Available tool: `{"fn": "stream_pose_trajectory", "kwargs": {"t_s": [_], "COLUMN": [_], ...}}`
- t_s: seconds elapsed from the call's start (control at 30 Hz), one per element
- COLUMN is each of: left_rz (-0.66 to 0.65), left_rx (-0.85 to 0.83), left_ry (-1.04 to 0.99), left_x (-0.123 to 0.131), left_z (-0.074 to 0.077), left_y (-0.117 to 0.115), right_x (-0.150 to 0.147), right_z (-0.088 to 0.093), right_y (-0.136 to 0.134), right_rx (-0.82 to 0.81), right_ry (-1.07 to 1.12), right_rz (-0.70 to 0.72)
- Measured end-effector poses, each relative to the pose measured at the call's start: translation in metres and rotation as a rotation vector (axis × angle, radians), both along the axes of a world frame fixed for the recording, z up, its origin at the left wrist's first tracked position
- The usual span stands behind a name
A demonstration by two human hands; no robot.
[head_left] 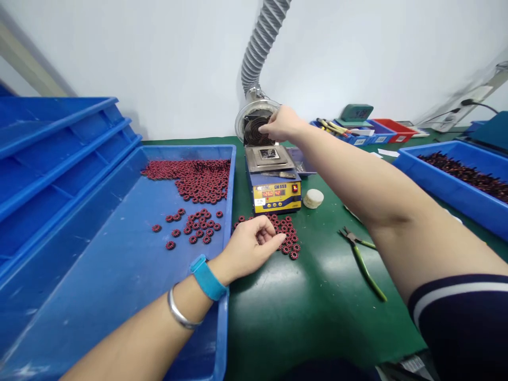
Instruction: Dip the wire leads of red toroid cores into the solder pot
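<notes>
My left hand [253,244] rests on the green mat with its fingers curled over a small pile of red wound coil rings [289,238]. It wears a blue band and a silver bangle at the wrist. My right hand [282,124] reaches far forward to the round fume hood mouth [254,127] above the solder pot [273,182], fingers pinched together; what they hold is too small to make out. More red coil rings [194,180] lie in the big blue tray [119,275] at the left.
Stacked blue trays [47,153] stand at the far left. Green-handled cutters [363,262] lie on the mat at the right. A white round puck [313,198] sits by the solder pot. Another blue bin [456,182] with dark coils stands at the right.
</notes>
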State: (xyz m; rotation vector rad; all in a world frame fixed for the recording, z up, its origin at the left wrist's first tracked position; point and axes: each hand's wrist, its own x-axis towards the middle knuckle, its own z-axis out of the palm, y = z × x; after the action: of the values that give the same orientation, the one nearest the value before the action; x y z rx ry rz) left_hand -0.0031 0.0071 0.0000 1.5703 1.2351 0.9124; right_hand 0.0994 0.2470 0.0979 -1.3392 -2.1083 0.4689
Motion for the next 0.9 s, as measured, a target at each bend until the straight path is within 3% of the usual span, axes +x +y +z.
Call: {"fn": "stream_pose_trajectory", "kwargs": {"t_s": [0.07,0.13,0.27,0.4,0.53,0.73,0.8,0.9], "left_rz": [0.070,0.159,0.252,0.174,0.069,-0.002,0.026,0.206], "left_rx": [-0.019,-0.032,-0.077,-0.177,-0.201,-0.198,-0.179,-0.079], "left_ry": [-0.120,-0.261,-0.427,-0.446,-0.364,-0.204,-0.175,-0.208], "left_x": [0.000,-0.001,-0.001,0.004,0.010,0.012,0.013,0.012], "left_z": [0.000,-0.001,0.000,0.001,0.002,0.004,0.005,0.004], "left_y": [0.003,0.006,0.006,-0.001,-0.006,-0.008,-0.008,-0.005], "right_x": [0.012,0.027,0.058,0.074,0.077,0.082,0.084,0.085], "right_z": [-0.002,-0.015,-0.064,-0.109,-0.126,-0.128,-0.128,-0.129], "right_y": [-0.032,-0.074,-0.163,-0.223,-0.242,-0.243,-0.244,-0.246], "right_rx": [-0.131,-0.241,-0.403,-0.527,-0.564,-0.516,-0.487,-0.474], "right_ry": [0.224,0.446,0.711,0.824,0.823,0.781,0.753,0.709], "right_rz": [-0.015,0.067,0.213,0.196,0.231,0.289,0.296,0.323]}}
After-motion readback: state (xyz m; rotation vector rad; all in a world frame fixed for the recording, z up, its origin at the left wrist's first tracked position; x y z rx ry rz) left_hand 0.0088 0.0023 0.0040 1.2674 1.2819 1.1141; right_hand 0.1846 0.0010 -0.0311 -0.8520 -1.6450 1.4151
